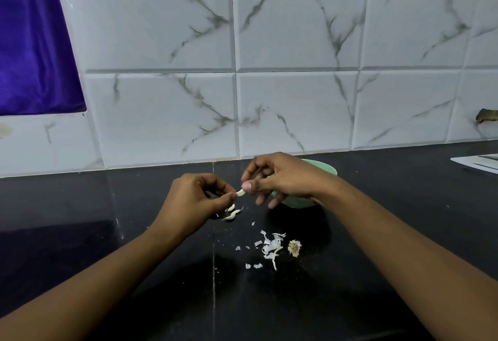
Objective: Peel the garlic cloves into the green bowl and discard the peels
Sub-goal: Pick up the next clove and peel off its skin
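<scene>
- Garlic clove [240,192], ends hidden by the pinching fingers of left hand [194,198] and right hand [283,179]; long axis roughly level, left-right.
- Green bowl [328,170] mostly hidden behind right hand.

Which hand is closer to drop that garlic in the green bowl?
Right. The right hand pinches the garlic clove and is right by the green bowl; the left hand pinches it too, but sits farther off.

- At 1 o'clock the bowl [327,169] sits mostly behind the right hand [285,179]; its contents are hidden.
- The clove [240,192] shows only its middle; the left hand [194,198] and right hand cover its ends.
- At 3 o'clock a white flat thing [482,164] is cut off by the edge.
</scene>
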The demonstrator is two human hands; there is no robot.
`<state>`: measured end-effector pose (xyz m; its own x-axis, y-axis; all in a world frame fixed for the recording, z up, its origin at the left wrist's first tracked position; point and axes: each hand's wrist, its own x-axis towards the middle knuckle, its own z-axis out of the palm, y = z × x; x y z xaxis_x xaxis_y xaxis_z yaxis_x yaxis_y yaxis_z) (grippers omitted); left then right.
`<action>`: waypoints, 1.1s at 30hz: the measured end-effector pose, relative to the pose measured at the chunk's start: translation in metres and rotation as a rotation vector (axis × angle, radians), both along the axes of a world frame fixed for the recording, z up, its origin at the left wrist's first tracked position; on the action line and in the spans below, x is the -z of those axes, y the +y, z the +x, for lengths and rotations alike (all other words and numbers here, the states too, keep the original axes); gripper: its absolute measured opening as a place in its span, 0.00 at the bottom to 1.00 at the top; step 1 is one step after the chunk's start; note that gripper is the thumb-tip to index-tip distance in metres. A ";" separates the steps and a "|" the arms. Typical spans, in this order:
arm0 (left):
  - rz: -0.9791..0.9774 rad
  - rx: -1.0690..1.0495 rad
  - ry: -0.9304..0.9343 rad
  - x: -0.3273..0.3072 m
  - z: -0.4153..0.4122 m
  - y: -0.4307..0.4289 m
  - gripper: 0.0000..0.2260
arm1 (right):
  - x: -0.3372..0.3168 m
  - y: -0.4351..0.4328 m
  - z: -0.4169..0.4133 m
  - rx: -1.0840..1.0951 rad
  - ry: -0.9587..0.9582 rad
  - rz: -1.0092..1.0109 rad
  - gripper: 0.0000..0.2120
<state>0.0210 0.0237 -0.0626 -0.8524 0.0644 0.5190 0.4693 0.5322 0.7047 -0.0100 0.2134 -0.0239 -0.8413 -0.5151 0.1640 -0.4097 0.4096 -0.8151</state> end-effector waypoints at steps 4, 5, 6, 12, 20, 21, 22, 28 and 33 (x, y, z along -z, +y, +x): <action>-0.053 -0.058 0.158 -0.001 0.002 -0.001 0.04 | 0.012 -0.013 -0.002 -0.037 -0.128 -0.197 0.02; -0.037 -0.051 0.185 -0.001 0.002 -0.001 0.04 | 0.012 -0.013 -0.003 -0.040 -0.162 -0.245 0.03; -0.017 -0.038 0.207 -0.001 0.002 -0.002 0.04 | 0.012 -0.014 -0.003 -0.045 -0.193 -0.292 0.03; 0.128 0.026 0.280 0.001 0.003 0.000 0.04 | 0.007 -0.012 0.001 -0.084 -0.278 -0.396 0.05; 0.040 -0.060 0.389 0.003 0.002 -0.003 0.05 | 0.004 -0.013 0.004 0.047 -0.074 -0.352 0.05; 0.033 -0.074 0.383 0.003 0.002 -0.003 0.06 | 0.003 -0.012 0.005 0.049 -0.042 -0.348 0.04; 0.022 -0.085 0.382 0.003 0.003 -0.003 0.06 | 0.002 -0.012 0.006 0.045 -0.023 -0.338 0.03; -0.061 -0.128 0.407 0.005 0.002 -0.003 0.06 | 0.007 -0.019 0.008 0.076 -0.010 -0.273 0.02; -0.106 -0.124 0.440 0.005 0.001 -0.003 0.04 | 0.007 -0.020 0.008 0.091 -0.055 -0.307 0.05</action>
